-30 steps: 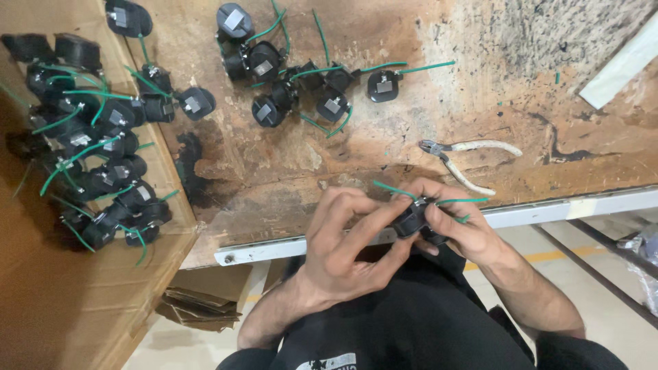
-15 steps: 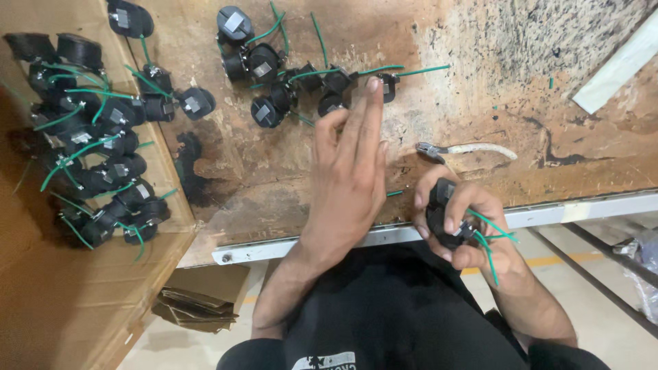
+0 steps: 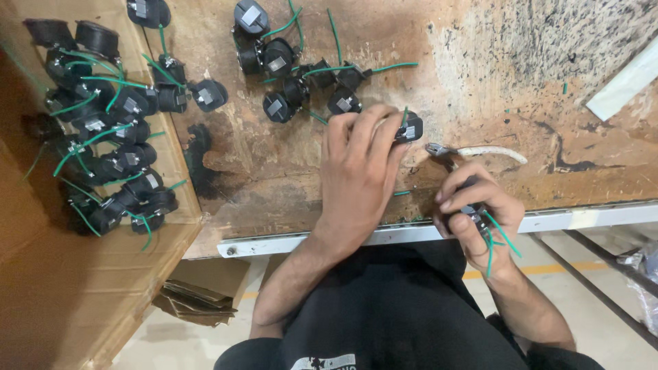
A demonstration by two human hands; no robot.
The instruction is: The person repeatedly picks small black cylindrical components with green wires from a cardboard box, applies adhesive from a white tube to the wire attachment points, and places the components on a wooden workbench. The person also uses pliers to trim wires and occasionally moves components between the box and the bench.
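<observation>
My left hand (image 3: 360,171) has slid further up the worn desk (image 3: 480,82), fingers spread over a loose black part (image 3: 409,129) at centre frame. My right grip (image 3: 473,212) pinches a green-wired part (image 3: 473,216) low right; that one looks finished.

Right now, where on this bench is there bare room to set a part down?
Bare wood lies between the left hand and the box edge, and right of the pliers toward the white strip. It is crowded above the left hand, among the black parts, and in the box.
</observation>
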